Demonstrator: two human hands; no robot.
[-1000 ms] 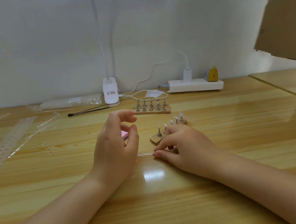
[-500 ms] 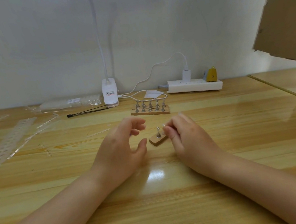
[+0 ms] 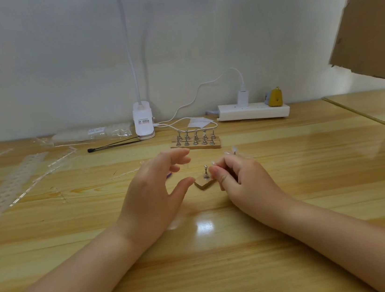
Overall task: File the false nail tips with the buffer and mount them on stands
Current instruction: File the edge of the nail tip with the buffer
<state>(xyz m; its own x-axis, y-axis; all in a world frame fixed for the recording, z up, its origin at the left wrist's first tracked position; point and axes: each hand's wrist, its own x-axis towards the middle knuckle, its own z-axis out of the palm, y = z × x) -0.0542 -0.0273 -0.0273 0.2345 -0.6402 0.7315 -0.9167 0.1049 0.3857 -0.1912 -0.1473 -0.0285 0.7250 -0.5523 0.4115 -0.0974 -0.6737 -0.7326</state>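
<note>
My right hand is pinched on a small clear false nail tip, held against a metal stand peg on the near wooden base. Behind my knuckles, clear mounted tips stick up from the same base. My left hand hovers just left of the base with its fingers spread and nothing in them, the thumb close to the base's corner. A sliver of the pink buffer shows under the left fingers; the remainder is hidden. A second wooden base with several bare metal stands lies farther back.
A white lamp base and power strip with a cable stand by the wall. A black-tipped tool, a bag of tips and clear plastic strips lie to the left. Cardboard hangs at the right.
My right hand lifted a clear tip off the table and brought it up to the stand peg. My left hand opened and shifted toward the base.
</note>
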